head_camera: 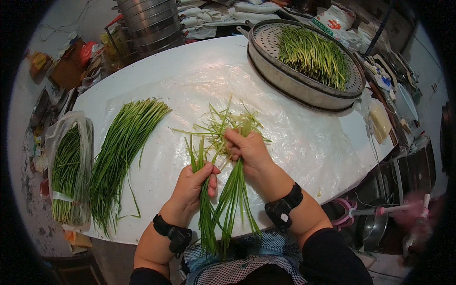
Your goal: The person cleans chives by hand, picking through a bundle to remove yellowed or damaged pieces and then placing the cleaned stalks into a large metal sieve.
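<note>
Garlic chives fill both hands over the table's near edge. My left hand [197,180] is closed around a small bunch of chives [207,217], its leaves hanging down towards my apron. A second bunch [233,203] hangs from my right hand [247,149], with the pale stem ends blurred above the fist. Just beyond my hands lies a loose pile of yellowish trimmings [213,133]. To the left, a large bundle of chives [126,153] rests on the plastic sheet [299,142]. Further left, more chives [66,171] sit in a clear plastic bag [85,142].
A round metal steamer tray with holes [265,41] holds a heap of chives [313,57] at the far right of the white table [213,50]. Stacked metal steamers [149,25] and white sacks [256,10] stand behind. A pink-and-white stand [377,210] is at the right.
</note>
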The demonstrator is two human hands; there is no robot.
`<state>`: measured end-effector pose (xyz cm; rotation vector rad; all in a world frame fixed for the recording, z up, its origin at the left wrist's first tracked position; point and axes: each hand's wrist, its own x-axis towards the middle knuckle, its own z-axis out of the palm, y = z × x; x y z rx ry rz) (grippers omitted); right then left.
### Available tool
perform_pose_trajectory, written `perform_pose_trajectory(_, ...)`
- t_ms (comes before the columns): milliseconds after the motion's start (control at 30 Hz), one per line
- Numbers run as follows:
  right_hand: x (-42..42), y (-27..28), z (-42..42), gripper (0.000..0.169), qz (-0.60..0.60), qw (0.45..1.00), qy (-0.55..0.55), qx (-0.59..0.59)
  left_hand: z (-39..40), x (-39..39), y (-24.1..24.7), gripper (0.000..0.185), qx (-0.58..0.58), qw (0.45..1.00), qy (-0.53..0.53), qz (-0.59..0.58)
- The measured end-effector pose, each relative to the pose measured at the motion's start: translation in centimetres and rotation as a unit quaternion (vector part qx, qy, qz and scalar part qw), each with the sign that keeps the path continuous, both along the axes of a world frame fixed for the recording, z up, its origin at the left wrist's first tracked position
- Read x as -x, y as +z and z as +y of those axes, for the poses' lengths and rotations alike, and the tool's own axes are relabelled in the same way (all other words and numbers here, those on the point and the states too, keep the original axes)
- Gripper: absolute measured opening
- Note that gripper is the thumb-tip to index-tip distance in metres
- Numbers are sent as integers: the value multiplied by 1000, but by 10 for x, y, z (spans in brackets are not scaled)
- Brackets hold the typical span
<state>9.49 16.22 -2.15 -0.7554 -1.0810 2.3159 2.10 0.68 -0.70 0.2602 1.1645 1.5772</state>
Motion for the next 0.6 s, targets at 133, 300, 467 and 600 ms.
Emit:
perform_pose_trajectory(133, -7, 22, -1, 23, -56, 995, 41, 69, -1, 1, -1, 23, -5, 1000, 9, -4)
perform_pose_trajectory(300, -7, 21, -12, 25, -19, 981, 191, -9, 0, 4, -4, 28, -9, 1000, 0, -10)
perform_pose_trajectory(467, -7, 16, -2, 28, -15, 989, 150, -2, 4, 4, -3, 30, 16, 999, 36, -6)
perform_pose_trajectory(600, -2, 5, -1, 33, -11, 993, 104, -47, 5, 4, -5, 31, -15, 998, 54, -43)
